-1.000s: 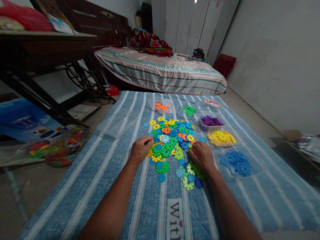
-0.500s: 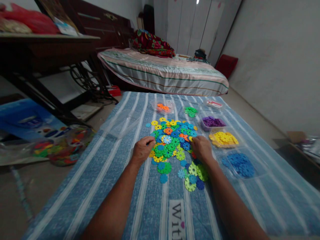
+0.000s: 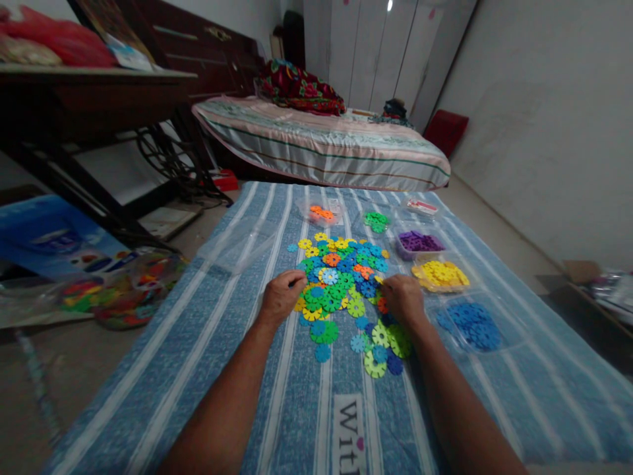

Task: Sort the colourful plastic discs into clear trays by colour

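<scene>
A person sits at a blue striped cloth spread on the floor, both bare forearms reaching forward over it. Between the two hands lies a mixed pile of flat plastic snowflake discs in green, blue, yellow and orange.

The left hand rests at the pile's left edge, fingers curled inward with the tips touching the nearest discs; whether it has pinched one cannot be told. The right hand sits at the pile's right edge, knuckles up, fingers bent down onto the discs beneath them; any piece it may hold is hidden under the hand. A few loose green and blue discs lie just nearer the person than the right fingers.

Beyond and to the right of the right fingers stand clear containers, each with one colour: a tray of blue discs closest, then yellow discs, then purple discs. Farther still are a small group of green discs and, ahead of the left fingers, orange discs.

Judging by this layout, sorting by colour is partly done: several colours already have their own heaps, but most of the pile remains mixed in the middle.

Beyond the cloth is a low striped mattress; left of it, a dark table.
</scene>
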`<state>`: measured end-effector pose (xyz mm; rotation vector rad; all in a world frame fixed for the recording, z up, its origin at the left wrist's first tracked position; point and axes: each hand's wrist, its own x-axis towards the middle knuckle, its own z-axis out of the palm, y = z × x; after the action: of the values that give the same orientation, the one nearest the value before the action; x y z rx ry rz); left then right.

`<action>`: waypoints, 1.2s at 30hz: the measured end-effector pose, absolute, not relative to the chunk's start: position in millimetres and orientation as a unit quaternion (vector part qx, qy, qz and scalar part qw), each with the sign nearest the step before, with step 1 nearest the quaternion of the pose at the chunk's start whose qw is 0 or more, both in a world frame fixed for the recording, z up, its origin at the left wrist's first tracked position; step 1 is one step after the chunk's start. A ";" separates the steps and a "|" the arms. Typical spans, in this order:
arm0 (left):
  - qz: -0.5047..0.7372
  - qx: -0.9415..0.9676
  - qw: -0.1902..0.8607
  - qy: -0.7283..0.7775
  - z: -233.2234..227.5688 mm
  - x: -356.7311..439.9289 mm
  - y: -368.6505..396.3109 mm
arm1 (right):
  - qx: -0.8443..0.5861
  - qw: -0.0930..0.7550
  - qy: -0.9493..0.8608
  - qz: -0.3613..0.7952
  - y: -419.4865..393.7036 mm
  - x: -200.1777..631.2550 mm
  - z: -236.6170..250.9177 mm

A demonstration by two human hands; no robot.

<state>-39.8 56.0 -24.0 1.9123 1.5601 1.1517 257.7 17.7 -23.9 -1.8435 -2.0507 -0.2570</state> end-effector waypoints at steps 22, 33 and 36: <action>0.419 0.691 0.200 0.554 -25.6 -40.5 57.3 | -0.706 0.343 -0.587 -0.196 5.3 308.4 12.0; 0.419 0.694 0.197 0.552 -24.1 -39.7 56.5 | -0.669 0.199 -0.716 -0.006 -4.0 266.3 -25.3; 0.419 0.693 0.197 0.552 -23.9 -39.4 56.3 | -0.683 0.189 -0.706 -0.001 -3.4 267.4 -27.9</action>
<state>-39.4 56.3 -23.9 1.9412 1.5459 1.1720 267.4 -3.4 -27.9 -1.9203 -1.9850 -0.0014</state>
